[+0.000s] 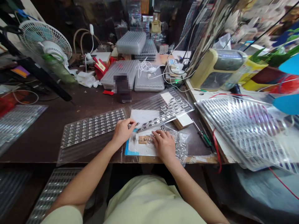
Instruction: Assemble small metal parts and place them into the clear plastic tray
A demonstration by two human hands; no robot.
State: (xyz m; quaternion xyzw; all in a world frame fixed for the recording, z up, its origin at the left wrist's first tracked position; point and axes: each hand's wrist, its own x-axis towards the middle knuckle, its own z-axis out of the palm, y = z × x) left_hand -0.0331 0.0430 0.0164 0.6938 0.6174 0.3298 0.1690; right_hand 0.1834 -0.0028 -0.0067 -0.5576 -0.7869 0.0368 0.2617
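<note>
My left hand (123, 132) is pinched around a small dark metal part, just above the lower corner of a tilted clear plastic tray (149, 104). Rows of small metal parts (171, 107) fill part of that tray. Fingers bent and close together, my right hand (164, 142) rests by a small brown fixture (143, 139) on a white and blue work sheet (133, 151); what its fingertips hold, if anything, is hidden. Beside this hand lies a clear bag of tiny metal pieces (182, 144). To the left sits a second tray filled with metal parts (93, 127).
A screwdriver with a green handle (205, 138) lies right of the bag. Stacked filled trays (243, 130) cover the right side. Behind are clear tray stacks (120, 73), white cables (147, 67) and a fan (46, 40). The table's front edge is close to my body.
</note>
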